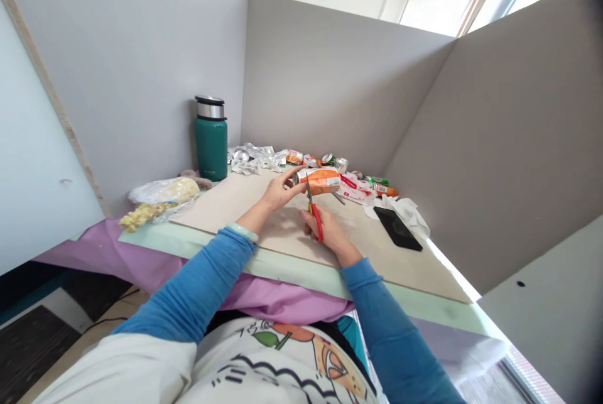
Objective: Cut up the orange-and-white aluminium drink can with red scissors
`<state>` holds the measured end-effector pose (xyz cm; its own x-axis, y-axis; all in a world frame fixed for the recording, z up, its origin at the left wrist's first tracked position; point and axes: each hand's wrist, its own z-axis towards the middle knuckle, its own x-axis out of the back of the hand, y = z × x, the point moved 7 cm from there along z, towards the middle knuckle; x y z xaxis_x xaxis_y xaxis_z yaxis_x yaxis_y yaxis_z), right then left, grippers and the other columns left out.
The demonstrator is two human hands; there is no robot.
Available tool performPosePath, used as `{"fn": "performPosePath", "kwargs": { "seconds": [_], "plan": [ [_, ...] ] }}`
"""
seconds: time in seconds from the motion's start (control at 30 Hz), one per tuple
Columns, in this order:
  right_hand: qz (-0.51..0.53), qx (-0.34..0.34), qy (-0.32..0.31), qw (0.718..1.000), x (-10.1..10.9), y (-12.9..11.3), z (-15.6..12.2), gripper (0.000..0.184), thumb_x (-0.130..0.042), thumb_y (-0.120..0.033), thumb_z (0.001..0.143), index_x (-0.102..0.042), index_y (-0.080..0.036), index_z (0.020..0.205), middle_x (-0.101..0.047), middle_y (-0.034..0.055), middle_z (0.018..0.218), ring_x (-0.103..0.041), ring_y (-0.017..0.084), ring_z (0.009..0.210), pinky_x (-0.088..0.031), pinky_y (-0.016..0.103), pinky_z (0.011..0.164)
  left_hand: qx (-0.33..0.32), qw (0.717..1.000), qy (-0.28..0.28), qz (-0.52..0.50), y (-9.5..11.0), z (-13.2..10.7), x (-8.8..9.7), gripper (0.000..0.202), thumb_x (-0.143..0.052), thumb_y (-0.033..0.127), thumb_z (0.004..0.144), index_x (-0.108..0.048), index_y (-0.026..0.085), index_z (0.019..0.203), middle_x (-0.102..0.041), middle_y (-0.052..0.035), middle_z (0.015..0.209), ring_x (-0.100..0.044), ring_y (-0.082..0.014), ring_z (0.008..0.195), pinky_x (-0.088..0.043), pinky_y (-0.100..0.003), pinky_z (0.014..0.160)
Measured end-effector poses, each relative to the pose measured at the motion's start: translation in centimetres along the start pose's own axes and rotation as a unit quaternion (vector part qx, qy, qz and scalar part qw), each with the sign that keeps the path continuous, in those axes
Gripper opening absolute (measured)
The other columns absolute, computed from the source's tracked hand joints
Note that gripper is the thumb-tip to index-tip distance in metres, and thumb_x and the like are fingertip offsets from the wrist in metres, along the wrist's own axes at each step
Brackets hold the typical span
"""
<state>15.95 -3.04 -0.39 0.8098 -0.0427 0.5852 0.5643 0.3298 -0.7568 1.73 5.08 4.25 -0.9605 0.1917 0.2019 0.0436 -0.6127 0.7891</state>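
My left hand (281, 190) is closed around one end of an orange drink can (320, 180), holding it on its side just above the board. My right hand (325, 229) grips red-handled scissors (313, 210), fingers through the loops. The blades point up and away from me and meet the can near its left end. Both hands are over the middle of the light wooden board (235, 200).
A green thermos (210, 139) stands at the back left, with crumpled foil (252, 158) and several cut cans (330, 160) behind the hands. A black phone (397, 227) lies on white tissue at right. A plastic bag of yellow bits (157, 200) sits at left. Grey partition walls enclose the desk.
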Motion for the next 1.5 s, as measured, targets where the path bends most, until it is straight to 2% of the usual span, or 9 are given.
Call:
{"fn": "performPosePath", "kwargs": {
  "seconds": [1.13, 1.37, 1.5],
  "plan": [
    [-0.006, 0.003, 0.003, 1.0, 0.12, -0.2, -0.02, 0.036, -0.054, -0.057, 0.098, -0.055, -0.024, 0.083, -0.067, 0.0012, 0.065, -0.061, 0.019, 0.057, -0.047, 0.031, 0.059, 0.025, 1.0, -0.001, 0.003, -0.21, 0.02, -0.14, 0.068, -0.073, 0.044, 0.08, -0.064, 0.02, 0.142, -0.071, -0.0043, 0.093, -0.063, -0.0143, 0.077, -0.049, -0.023, 0.064],
    [-0.004, 0.003, -0.003, 1.0, 0.14, -0.54, -0.17, 0.036, -0.054, -0.056, 0.098, -0.054, -0.023, 0.083, -0.067, 0.0013, 0.065, -0.061, 0.018, 0.058, -0.047, 0.031, 0.06, 0.015, 1.0, -0.002, -0.003, -0.22, 0.07, -0.16, 0.067, -0.073, 0.042, 0.08, -0.064, 0.02, 0.142, -0.074, -0.0059, 0.104, -0.064, -0.0135, 0.078, -0.05, -0.022, 0.065],
    [-0.008, 0.001, -0.002, 1.0, 0.15, -0.48, -0.13, 0.036, -0.054, -0.056, 0.098, -0.054, -0.024, 0.082, -0.067, 0.0012, 0.065, -0.062, 0.018, 0.058, -0.048, 0.03, 0.059, 0.018, 1.0, -0.002, 0.004, -0.27, 0.06, -0.15, 0.067, -0.073, 0.043, 0.081, -0.064, 0.02, 0.143, -0.074, -0.0055, 0.1, -0.064, -0.014, 0.077, -0.051, -0.023, 0.065]
  ]
}}
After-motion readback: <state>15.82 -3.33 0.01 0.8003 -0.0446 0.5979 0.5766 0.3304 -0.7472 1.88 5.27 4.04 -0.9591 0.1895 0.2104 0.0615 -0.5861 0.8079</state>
